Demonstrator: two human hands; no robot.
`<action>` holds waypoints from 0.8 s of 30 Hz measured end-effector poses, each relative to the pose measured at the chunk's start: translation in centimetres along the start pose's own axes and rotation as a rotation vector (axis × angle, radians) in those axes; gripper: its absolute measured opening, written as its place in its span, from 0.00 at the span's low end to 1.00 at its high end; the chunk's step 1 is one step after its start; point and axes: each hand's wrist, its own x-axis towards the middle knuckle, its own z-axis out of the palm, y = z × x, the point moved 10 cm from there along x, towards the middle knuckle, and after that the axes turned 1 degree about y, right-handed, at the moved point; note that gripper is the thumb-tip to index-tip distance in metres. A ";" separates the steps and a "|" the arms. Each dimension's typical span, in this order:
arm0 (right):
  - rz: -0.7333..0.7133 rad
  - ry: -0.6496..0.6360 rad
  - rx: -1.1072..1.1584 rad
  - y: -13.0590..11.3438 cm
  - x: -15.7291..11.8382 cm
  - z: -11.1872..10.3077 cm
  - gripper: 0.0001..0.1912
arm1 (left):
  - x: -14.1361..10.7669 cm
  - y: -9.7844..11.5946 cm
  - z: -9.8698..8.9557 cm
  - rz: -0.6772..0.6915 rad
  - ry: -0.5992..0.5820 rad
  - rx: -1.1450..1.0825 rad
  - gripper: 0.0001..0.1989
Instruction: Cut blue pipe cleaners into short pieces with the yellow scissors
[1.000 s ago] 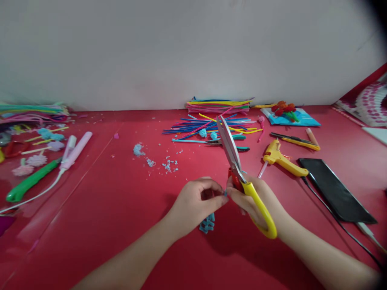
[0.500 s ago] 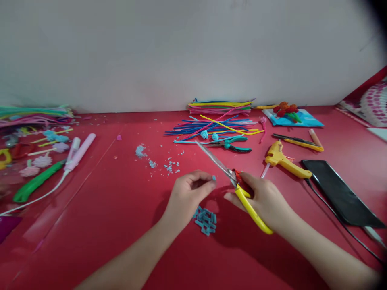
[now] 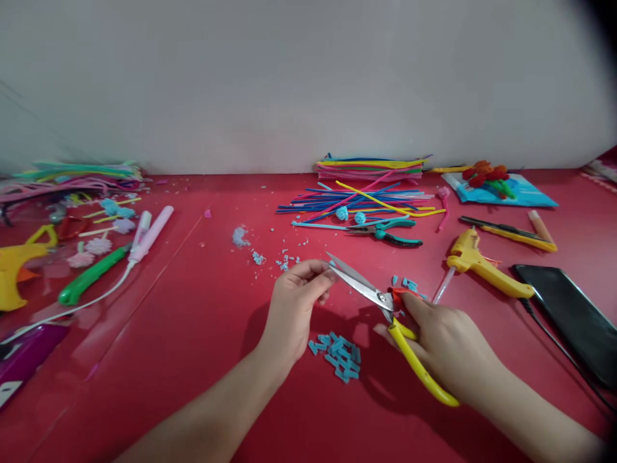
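Observation:
My left hand [image 3: 296, 308] is closed in a pinch on a small blue piece [image 3: 331, 263], probably a bit of pipe cleaner, mostly hidden by the fingers. My right hand [image 3: 446, 341] grips scissors [image 3: 359, 286] with yellow handles. Their blades are slightly apart and point left, with the tips at my left fingertips, by the blue piece. Below and between the hands lies a pile of short cut blue pieces [image 3: 341, 360]. A few more blue pieces [image 3: 409, 284] rest just beyond my right hand. Something red or orange [image 3: 399, 293] shows near the scissors' pivot.
Pipe cleaners [image 3: 357, 199], two blue fuzzy balls and pliers [image 3: 398, 240] lie at the back. On the right are a yellow glue gun [image 3: 486, 263], a black phone [image 3: 569, 315] and a cutter. A pink corded tool [image 3: 152, 235] and green-handled knife [image 3: 96, 273] lie left.
The scissors' tips have come to my left fingertips, where before they pointed past them. The whole view has shifted left, bringing a purple object and more yellow tool into sight.

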 end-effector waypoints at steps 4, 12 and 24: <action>-0.015 0.006 -0.021 -0.2 0.0 -0.1 0.14 | 0.1 0.0 0.0 -0.002 0.000 -0.016 0.01; -0.033 0.048 -0.044 -0.6 0.0 -0.5 0.15 | 0.1 -0.1 0.2 -0.020 -0.016 -0.036 0.01; -0.063 0.062 -0.060 -0.6 -0.2 -0.4 0.14 | 0.1 0.0 0.2 -0.027 -0.008 -0.046 0.02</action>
